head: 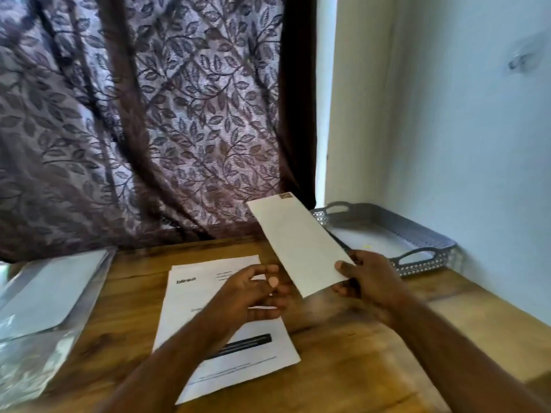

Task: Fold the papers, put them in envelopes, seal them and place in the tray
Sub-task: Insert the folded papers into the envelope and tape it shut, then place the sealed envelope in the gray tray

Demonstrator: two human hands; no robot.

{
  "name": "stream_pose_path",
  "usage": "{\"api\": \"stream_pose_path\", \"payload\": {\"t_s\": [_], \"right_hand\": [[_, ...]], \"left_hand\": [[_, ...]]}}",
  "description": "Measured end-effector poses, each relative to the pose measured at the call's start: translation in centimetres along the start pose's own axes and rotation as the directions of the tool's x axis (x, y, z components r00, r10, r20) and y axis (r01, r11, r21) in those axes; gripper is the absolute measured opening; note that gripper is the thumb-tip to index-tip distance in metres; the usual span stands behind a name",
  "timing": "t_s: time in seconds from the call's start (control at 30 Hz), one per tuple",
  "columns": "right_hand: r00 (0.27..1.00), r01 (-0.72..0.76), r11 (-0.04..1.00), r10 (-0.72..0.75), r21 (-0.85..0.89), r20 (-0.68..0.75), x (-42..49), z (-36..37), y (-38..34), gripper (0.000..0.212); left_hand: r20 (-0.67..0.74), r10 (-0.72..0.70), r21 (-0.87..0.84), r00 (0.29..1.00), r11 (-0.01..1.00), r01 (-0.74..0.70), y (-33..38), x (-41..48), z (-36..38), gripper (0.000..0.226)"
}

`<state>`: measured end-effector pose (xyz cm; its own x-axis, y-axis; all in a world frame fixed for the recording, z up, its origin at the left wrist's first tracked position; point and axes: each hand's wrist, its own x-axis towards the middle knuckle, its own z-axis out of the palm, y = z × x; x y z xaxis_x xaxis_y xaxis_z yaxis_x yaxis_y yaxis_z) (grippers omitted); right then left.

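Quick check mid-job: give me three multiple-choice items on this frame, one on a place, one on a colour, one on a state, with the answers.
1. Where does the tray stand?
A) at the right of the table, by the wall
B) on the papers
C) at the left, under the plastic bag

2. What colour is the tray's rim?
A) red
B) grey
C) yellow

3. What does the right hand hold?
A) nothing
B) a pen
C) the envelope

Answers: 1 A, it sits against the pale wall on the right. 2 B, the perforated rim and handles are grey. 3 C, thumb and fingers pinch the envelope's near end, and it is raised off the table.
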<state>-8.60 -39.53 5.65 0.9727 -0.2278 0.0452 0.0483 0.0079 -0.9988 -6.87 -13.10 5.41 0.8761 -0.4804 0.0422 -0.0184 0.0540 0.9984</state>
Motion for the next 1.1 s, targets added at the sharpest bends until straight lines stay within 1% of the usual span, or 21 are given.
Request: {"api": "stream_pose_path", "payload": {"t_s": [0.1, 0.2, 0.27, 0.37, 0.43, 0.5, 0.53, 0.63, 0.73, 0.87, 0.9, 1.0, 1.1], "right_hand": [[0.996, 0.008, 0.997, -0.015, -0.081, -0.091, 1.0, -4.8, -1.5, 0.015], [0.979, -0.017, 0.992, -0.009, -0.123, -0.203, 2.3, -8.3, -3.1, 0.028], [0.959, -0.022, 0.980, -0.036, -0.199, -0.281, 3.2, -10.1, -4.3, 0.030], [0.920, -0.030, 0.959, -0.084, -0.282, -0.384, 5.0, -12.0, -5.5, 0.024], [0.901, -0.066, 0.943, -0.084, -0.327, -0.425, 6.3, -12.6, -5.6, 0.019], [0.905, -0.116, 0.902, -0.077, -0.417, -0.418, 7.3, -12.6, -5.4, 0.015], [0.907, -0.124, 0.872, -0.094, -0.473, -0.411, 7.7, -12.5, -5.3, 0.013], [0.893, -0.119, 0.771, -0.193, -0.626, -0.407, 8.7, -12.2, -4.9, 0.015], [0.905, -0.138, 0.690, -0.203, -0.711, -0.373, 9.3, -11.7, -5.0, 0.016], [0.918, -0.163, 0.479, -0.246, -0.862, -0.310, 9.8, -10.6, -5.5, 0.014], [0.922, -0.161, 0.443, -0.250, -0.882, -0.294, 10.0, -10.3, -5.5, 0.015], [0.936, -0.179, 0.395, -0.213, -0.901, -0.280, 10.7, -9.5, -5.0, 0.017], [0.939, -0.215, 0.368, -0.178, -0.904, -0.296, 11.1, -9.5, -4.2, 0.019]], "left_hand": [[0.099, -0.022, -0.065, 0.995, 0.997, 0.029, 0.2, 1.1, 4.0, 0.043], [0.205, -0.058, -0.104, 0.977, 0.991, 0.080, 0.0, 1.7, 7.5, 0.044], [0.249, -0.051, -0.121, 0.967, 0.989, 0.084, -0.2, 2.0, 9.1, 0.042], [0.273, -0.028, -0.157, 0.962, 0.985, 0.073, -0.9, 2.1, 10.0, 0.043], [0.293, -0.035, -0.176, 0.955, 0.980, 0.090, -1.7, 1.9, 10.2, 0.051], [0.320, -0.062, -0.213, 0.945, 0.967, 0.136, -2.5, 1.9, 10.4, 0.060], [0.331, -0.075, -0.236, 0.941, 0.959, 0.160, -2.7, 1.9, 10.4, 0.061], [0.331, -0.084, -0.305, 0.940, 0.933, 0.191, -3.1, 2.2, 10.3, 0.056], [0.336, -0.066, -0.352, 0.940, 0.917, 0.190, -3.3, 2.5, 10.0, 0.056], [0.353, -0.068, -0.345, 0.933, 0.918, 0.197, -3.4, 2.6, 10.1, 0.058], [0.357, -0.065, -0.344, 0.932, 0.919, 0.196, -3.4, 2.6, 10.1, 0.056], [0.377, -0.058, -0.329, 0.924, 0.925, 0.192, -3.2, 2.5, 10.1, 0.051], [0.373, -0.061, -0.304, 0.926, 0.935, 0.184, -3.1, 2.6, 10.0, 0.059]]}}
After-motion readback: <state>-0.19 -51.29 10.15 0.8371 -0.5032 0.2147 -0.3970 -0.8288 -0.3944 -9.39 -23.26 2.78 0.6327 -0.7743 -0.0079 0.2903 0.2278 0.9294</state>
